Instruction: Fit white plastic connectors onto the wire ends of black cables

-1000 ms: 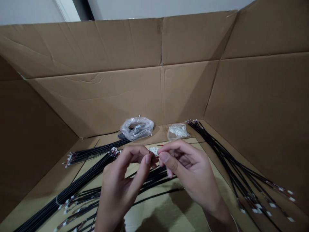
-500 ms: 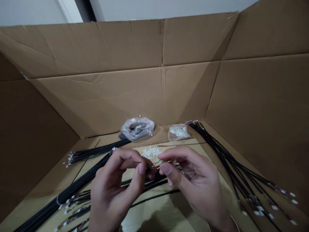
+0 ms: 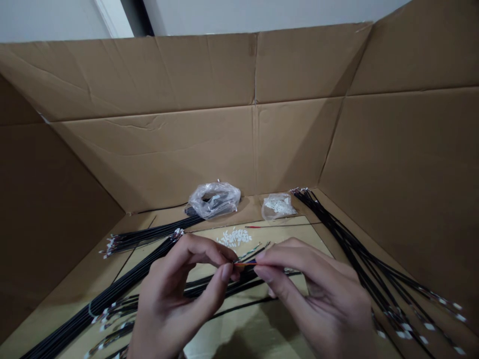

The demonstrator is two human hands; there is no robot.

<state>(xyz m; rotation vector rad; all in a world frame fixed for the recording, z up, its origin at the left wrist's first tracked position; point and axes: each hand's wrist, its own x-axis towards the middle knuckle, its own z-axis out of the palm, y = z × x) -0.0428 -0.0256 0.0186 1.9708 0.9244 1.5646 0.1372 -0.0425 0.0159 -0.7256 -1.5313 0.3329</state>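
Observation:
Thin coloured wires (image 3: 245, 264), among them orange and dark blue ones, stretch between my two hands. My left hand (image 3: 187, 289) pinches them between thumb and fingertips, where the cable they come from is mostly hidden. At the other end my right hand (image 3: 310, 289) closes thumb and forefinger on the wires. A green and white wire pair (image 3: 249, 253) sticks up behind, apart from the pinched ones. Just beyond my fingers lies a scattered pile of small white connectors (image 3: 235, 237). Black cables (image 3: 228, 288) pass beneath my hands.
Black cable bundles with white connector ends lie on the left (image 3: 112, 289) and right (image 3: 348, 244). A clear plastic bag (image 3: 215, 199) and a small bag of white parts (image 3: 279, 205) sit at the back. Cardboard walls (image 3: 187, 144) surround the work surface.
My right hand has shifted slightly right, widening the gap between the hands. More wire length shows, and the green and white pair now stands apart.

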